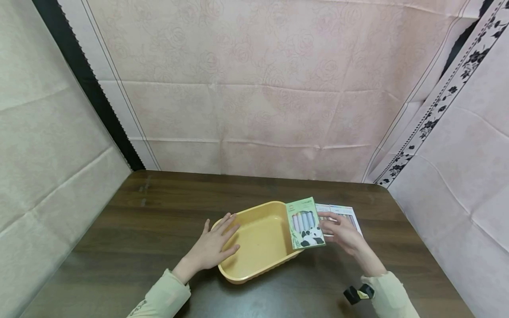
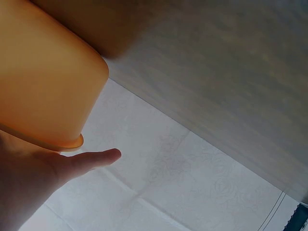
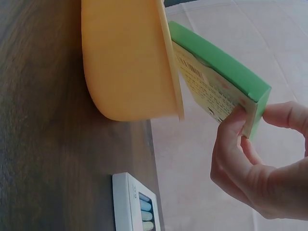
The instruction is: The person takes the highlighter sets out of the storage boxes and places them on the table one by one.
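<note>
A yellow plastic basin stands on the table. My left hand lies over its left rim with fingers spread and straight; in the left wrist view its thumb extends past the rim. Between thumb and fingers my right hand pinches the right edge of a thin green box. A panda and a row of pastel sticks show on that box's front. Tilted, it overlaps the basin's right rim, and its printed back faces the right wrist camera.
Behind the right hand, a white box with coloured sticks in its window lies on the brown table. A small black object sits by the right sleeve. Pale cloth hangs around the table's back and sides.
</note>
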